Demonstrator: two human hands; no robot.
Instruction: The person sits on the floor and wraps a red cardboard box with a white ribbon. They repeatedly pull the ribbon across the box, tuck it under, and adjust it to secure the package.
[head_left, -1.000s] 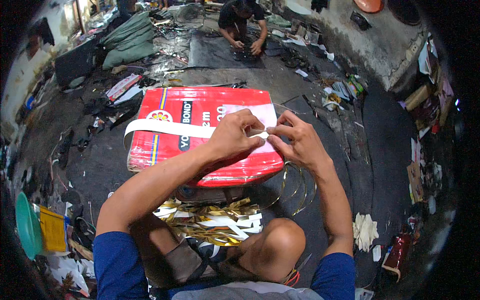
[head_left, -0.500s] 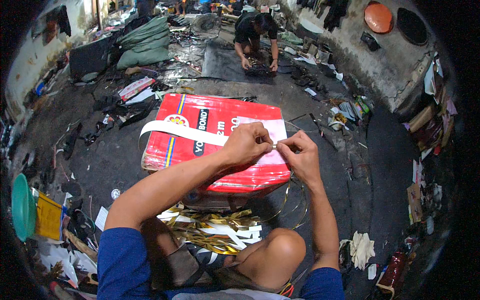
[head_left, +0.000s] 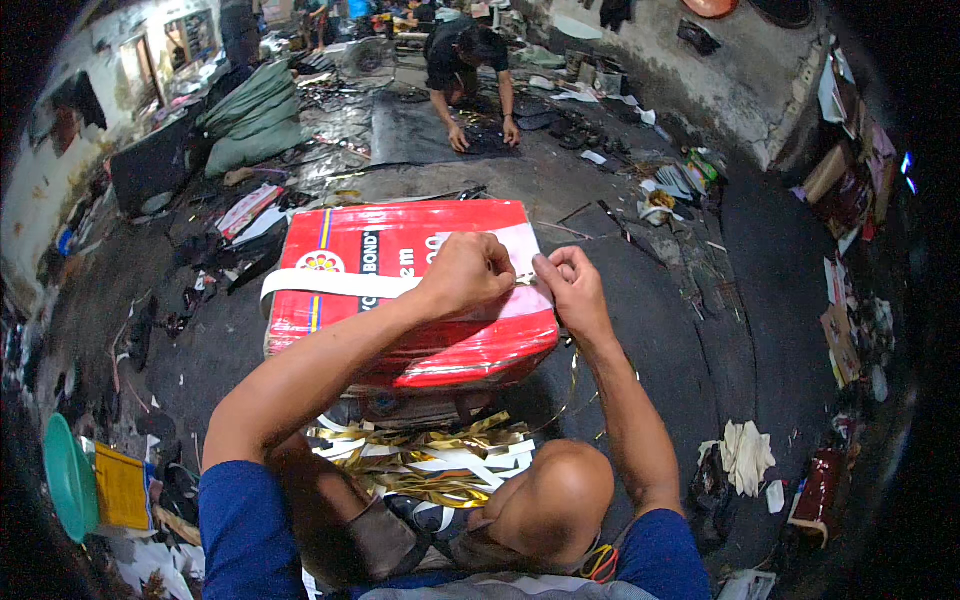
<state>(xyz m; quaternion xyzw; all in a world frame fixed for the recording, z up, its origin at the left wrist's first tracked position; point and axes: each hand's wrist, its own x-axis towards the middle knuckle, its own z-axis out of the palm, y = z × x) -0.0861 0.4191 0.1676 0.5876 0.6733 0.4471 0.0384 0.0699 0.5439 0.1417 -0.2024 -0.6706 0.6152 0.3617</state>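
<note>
The white strip is lying across the top of the red box, its left part bowing over the box's edge and its right part running under the left hand, above a pale pink sheet. The left grip is pinching the strip near its right end, as far as the curled fingers are letting that show. The right hand is hovering just beside a small shiny piece between the hands; I cannot tell whether its grip is holding anything.

The strip is looking light, thin and springy (the raised curve at the left is suggesting some stiffness), and its smooth face is probably offering little friction. A flat pinch across its width, close to the end, is likely giving the best control; creasing is seeming a greater risk than tearing. The shiny piece is looking tiny, so fingertips are suiting it best.
</note>
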